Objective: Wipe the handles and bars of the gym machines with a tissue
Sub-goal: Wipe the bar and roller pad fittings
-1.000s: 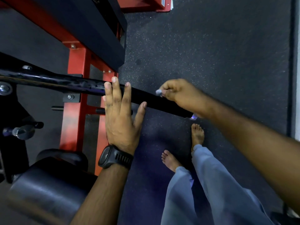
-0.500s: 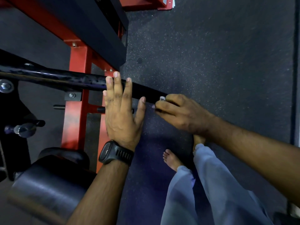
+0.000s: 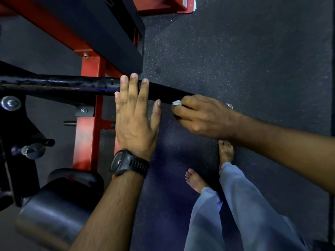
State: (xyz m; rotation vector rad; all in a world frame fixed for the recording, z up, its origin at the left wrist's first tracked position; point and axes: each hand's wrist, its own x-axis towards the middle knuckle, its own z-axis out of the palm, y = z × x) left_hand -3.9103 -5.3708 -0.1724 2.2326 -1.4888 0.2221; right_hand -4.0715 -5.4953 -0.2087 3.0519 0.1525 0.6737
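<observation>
A black round metal bar [image 3: 72, 86] crosses mid-frame from the left edge. The left hand [image 3: 135, 116] lies flat across it at centre. Just right, the right hand [image 3: 203, 116] pinches a small white tissue wad [image 3: 176, 102] against the bar. Lower left, a black padded roller [image 3: 52, 214] sits beneath the bar.

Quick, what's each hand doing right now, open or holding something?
Left hand: open, straight fingers resting on the black bar.
Right hand: closed, gripping a white tissue against the bar.
</observation>
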